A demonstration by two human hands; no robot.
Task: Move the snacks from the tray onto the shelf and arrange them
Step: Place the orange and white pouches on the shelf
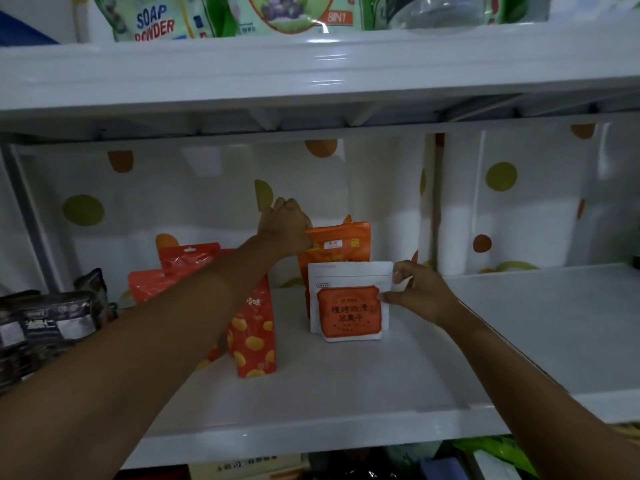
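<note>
Head view: white stand-up zip pouch w/ orange label panel (349, 306) stands upright mid-shelf on the white shelf board (381, 393), just in front of the plain orange stand-up pouch (341, 244). Right hand (419, 292) pinches the white pouch's right edge. Left hand (285, 225) reaches deeper, fingers curled at the orange pouch's top left corner and apparently gripping it; the actual contact is hidden by the knuckles. Tray not in view.

Risks, imo:
- L forearm passes right over the red pouch w/ yellow spots (254, 337). A dropped elbow would knock it into the glossy red bags (187, 261) beside it.
- Tugging the orange pouch w/ the white one so close could tip both fwd.
- Pouches look light, w/ narrow bases. Letting go before they sit flat = fall.
- Dark wrapped packets (45, 320) at far left look out of reach.
</note>
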